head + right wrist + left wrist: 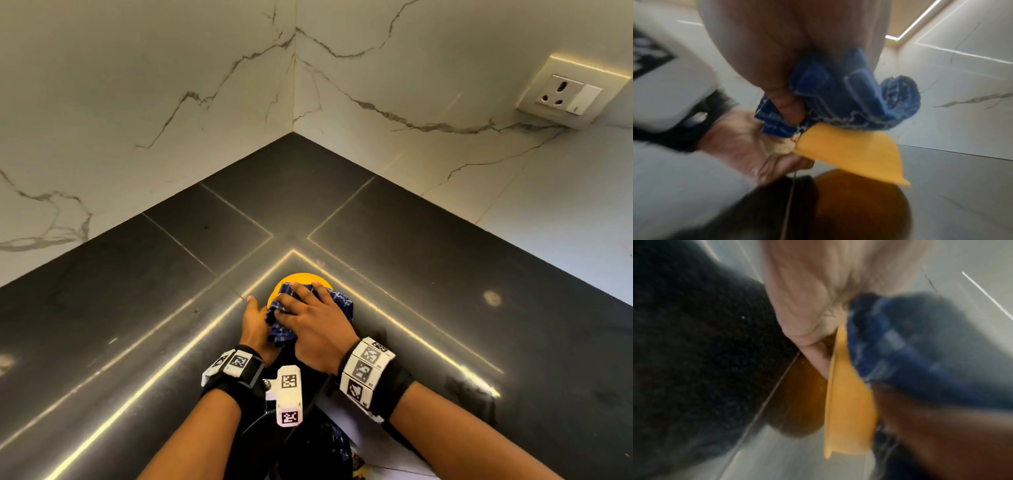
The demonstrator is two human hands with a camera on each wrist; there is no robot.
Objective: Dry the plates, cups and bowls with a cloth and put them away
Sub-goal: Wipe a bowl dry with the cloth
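Note:
A yellow dish [291, 280], shallow and tilted, is held just above the dark counter; whether it is a plate or a bowl I cannot tell. My left hand [254, 320] grips its left rim, thumb on top. My right hand [308, 320] presses a bunched blue checked cloth [340, 303] into the dish, thumb curled round the fabric. The left wrist view shows the dish [849, 410] edge-on, with the cloth [920, 345] against its face. In the right wrist view the cloth [849, 97] sits on the dish [855, 155], with my left hand [748, 146] at the rim.
The glossy black counter [428, 274] forms an inner corner against white marble walls [171, 102]. A wall socket [570, 94] is at the upper right. The counter's front edge runs close to my body, with floor below.

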